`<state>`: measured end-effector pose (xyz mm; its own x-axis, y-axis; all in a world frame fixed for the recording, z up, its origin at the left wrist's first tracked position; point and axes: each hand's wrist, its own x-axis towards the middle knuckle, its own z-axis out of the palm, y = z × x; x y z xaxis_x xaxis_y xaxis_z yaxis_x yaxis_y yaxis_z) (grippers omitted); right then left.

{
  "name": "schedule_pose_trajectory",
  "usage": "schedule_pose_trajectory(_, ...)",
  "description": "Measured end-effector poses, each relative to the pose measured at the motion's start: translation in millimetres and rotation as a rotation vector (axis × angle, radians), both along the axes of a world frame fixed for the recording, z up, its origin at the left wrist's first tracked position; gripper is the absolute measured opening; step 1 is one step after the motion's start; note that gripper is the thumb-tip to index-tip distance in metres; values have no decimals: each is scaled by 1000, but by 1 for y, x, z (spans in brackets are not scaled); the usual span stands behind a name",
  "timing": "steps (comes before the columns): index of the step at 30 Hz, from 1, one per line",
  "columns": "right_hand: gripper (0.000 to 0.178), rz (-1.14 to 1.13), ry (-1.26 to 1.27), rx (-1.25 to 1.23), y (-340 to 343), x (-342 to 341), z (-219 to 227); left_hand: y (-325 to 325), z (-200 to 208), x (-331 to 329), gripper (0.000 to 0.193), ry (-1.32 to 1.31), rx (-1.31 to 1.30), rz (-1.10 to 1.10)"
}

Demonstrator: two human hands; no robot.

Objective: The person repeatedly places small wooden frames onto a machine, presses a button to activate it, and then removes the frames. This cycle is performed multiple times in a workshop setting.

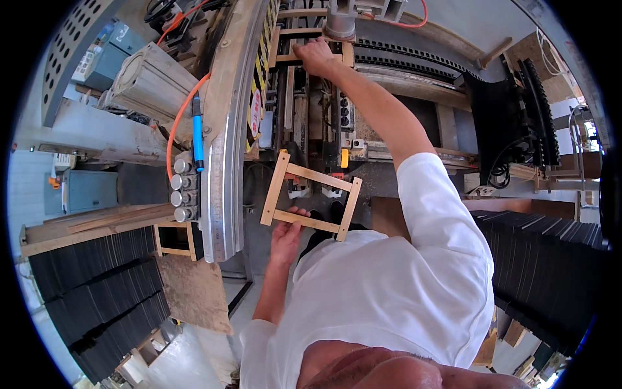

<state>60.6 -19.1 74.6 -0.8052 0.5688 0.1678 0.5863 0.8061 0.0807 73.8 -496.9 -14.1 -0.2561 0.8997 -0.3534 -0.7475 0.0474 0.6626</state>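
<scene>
Head view, looking down: a person's left hand (285,243) pinches the near rail of a wooden frame (316,224) between thumb and fingers, holding it in front of a white shirt (389,279). The frame is pale, smooth and four-sided, with small dark dots at its corners. The right hand (316,57) reaches onto a second wooden frame (348,55) lying in a machine (301,113); its fingers are bent and partly hidden, so I cannot tell whether they grip. A dull metal cylinder (340,27) covers part of that frame. Ridged stacks of black sheets (544,272) fade into the dark round rim
</scene>
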Motion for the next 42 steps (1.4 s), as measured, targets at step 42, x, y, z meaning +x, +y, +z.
schedule_pose_trajectory(42,28,41,-108,275,94,-58,-19,-65,-67,36,33,3,-248,636)
